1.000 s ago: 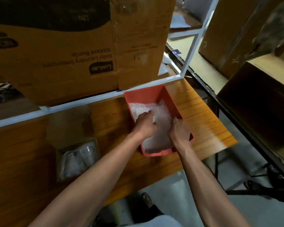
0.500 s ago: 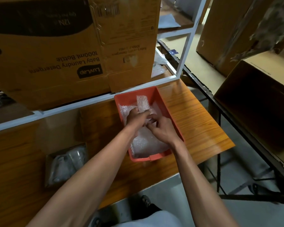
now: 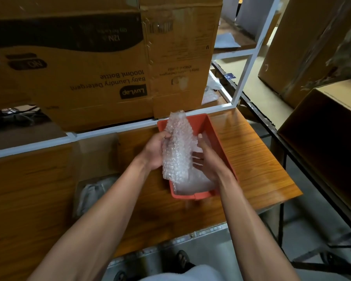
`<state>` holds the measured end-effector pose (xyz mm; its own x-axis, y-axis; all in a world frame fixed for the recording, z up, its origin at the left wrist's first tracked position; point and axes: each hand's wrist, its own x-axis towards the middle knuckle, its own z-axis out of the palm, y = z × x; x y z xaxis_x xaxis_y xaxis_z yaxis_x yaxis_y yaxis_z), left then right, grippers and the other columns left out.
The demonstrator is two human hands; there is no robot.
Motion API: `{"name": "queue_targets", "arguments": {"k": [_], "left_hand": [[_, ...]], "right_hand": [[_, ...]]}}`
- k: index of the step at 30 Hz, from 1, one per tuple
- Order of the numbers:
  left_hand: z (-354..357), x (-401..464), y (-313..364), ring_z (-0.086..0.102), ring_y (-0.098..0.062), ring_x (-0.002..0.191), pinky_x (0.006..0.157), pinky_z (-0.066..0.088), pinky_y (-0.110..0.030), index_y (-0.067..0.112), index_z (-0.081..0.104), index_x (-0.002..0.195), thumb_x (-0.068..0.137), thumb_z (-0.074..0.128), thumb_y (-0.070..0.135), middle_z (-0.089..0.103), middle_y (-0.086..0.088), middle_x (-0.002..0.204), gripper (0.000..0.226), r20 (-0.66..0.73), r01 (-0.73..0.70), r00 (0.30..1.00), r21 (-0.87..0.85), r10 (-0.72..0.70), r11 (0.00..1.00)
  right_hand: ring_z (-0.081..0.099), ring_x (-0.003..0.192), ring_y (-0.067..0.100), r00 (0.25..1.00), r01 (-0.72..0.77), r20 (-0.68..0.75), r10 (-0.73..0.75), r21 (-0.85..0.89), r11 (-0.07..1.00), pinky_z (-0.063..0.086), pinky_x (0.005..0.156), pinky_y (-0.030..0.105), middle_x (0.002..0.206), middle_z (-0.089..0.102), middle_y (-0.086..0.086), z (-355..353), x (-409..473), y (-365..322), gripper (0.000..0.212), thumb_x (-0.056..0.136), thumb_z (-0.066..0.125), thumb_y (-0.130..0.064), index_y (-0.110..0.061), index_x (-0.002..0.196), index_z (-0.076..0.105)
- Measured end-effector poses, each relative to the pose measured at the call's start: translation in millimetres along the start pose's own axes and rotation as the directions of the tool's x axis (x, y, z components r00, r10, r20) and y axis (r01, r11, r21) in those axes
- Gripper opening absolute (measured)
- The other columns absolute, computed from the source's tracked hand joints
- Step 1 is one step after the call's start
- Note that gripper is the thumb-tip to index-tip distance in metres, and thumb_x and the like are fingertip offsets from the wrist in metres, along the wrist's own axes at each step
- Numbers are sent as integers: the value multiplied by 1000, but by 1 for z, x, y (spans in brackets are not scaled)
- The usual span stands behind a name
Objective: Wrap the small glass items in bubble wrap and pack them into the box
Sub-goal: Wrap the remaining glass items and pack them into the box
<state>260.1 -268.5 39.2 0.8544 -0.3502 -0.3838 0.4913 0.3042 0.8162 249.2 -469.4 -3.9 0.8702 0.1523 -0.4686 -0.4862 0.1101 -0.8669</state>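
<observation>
A sheet of bubble wrap (image 3: 177,145) stands lifted above an orange plastic bin (image 3: 217,134) on the wooden table (image 3: 249,159). My left hand (image 3: 155,152) grips its left edge. My right hand (image 3: 208,161) holds its right side, thumb up against the sheet. More bubble wrap (image 3: 195,183) lies in the bin's bottom. To the left a small open cardboard box (image 3: 93,159) holds wrapped items (image 3: 91,193). No bare glass item is visible.
A large cardboard carton (image 3: 101,63) sits on a white shelf frame (image 3: 245,76) right behind the bin. More cartons (image 3: 328,138) stand at the right across a narrow gap. The table's front edge is near my feet (image 3: 181,258).
Both hands were down in the bin on the bubble wrap. They have pulled one sheet up out of the bin and now hold it upright between them.
</observation>
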Motion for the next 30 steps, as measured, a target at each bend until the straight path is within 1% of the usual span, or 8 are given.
{"name": "queue_targets", "arguments": {"k": [4, 7, 11, 14, 17, 21, 24, 30], "left_hand": [[-12, -12, 1, 66, -32, 110, 109, 47, -49, 5, 64, 127, 110, 41, 28, 68, -18, 120, 37, -17, -37, 999, 2, 37, 999], [-27, -21, -1, 67, -38, 119, 106, 52, -49, 3, 60, 136, 110, 43, 29, 68, -23, 130, 40, -90, -43, 995, 74, 49, 996], [-47, -36, -3, 69, -36, 119, 99, 58, -47, 12, 67, 130, 111, 51, 27, 74, -15, 124, 29, -294, -55, 947, 249, 130, 967], [-60, -48, -6, 71, -20, 111, 102, 55, -43, 20, 72, 121, 109, 55, 33, 75, 0, 120, 24, -391, -33, 904, 338, 172, 941], [-75, -59, -8, 68, -20, 116, 107, 53, -46, 23, 73, 117, 107, 59, 39, 73, 0, 129, 23, -426, -44, 883, 343, 197, 938], [-93, -72, -6, 67, -20, 116, 104, 55, -43, 16, 68, 132, 107, 58, 45, 72, 0, 128, 40, -476, -81, 844, 342, 247, 936], [-105, -83, -1, 65, -13, 94, 76, 51, -26, 16, 71, 118, 110, 52, 41, 70, 7, 102, 33, -511, -97, 811, 363, 285, 927], [-134, -105, -1, 56, -1, 85, 74, 45, -21, 31, 60, 124, 114, 42, 36, 61, 12, 94, 21, -510, -128, 787, 415, 347, 901]], "right_hand": [[68, 98, 20, 983, -23, 180, -19, 231, 973, 55, 90, 34, 116, 70, 9, 11, -2, -2, 40, 94, 79, -41, -14, 123, 72], [68, 82, 13, 987, -4, 153, -53, 353, 935, 57, 72, 24, 107, 71, 5, 20, -3, -2, 22, 87, 84, -11, -15, 105, 70], [71, 98, 25, 997, 62, 20, -68, 216, 974, 59, 72, 29, 128, 72, 13, 34, -4, -4, 72, 78, 91, -15, -3, 139, 55], [65, 83, 20, 993, 119, 5, -120, 106, 987, 51, 75, 33, 121, 73, 16, 48, -6, -1, 25, 89, 84, -19, -9, 106, 68], [54, 69, 12, 987, 159, -3, -159, 39, 987, 47, 67, 29, 95, 70, 8, 68, -10, 4, 30, 97, 77, -29, -2, 110, 73], [44, 57, 8, 979, 202, -5, -202, -38, 979, 37, 54, 21, 74, 57, 2, 95, -19, 13, 26, 106, 64, -29, -11, 86, 66], [36, 54, 8, 974, 225, 18, -225, -41, 973, 30, 48, 22, 67, 51, -1, 113, -24, 22, 28, 106, 63, -24, -11, 83, 64], [43, 61, 13, 975, 222, 21, -223, 4, 975, 37, 54, 23, 78, 57, 3, 144, -30, 36, 12, 100, 72, -17, -8, 108, 69]]}}
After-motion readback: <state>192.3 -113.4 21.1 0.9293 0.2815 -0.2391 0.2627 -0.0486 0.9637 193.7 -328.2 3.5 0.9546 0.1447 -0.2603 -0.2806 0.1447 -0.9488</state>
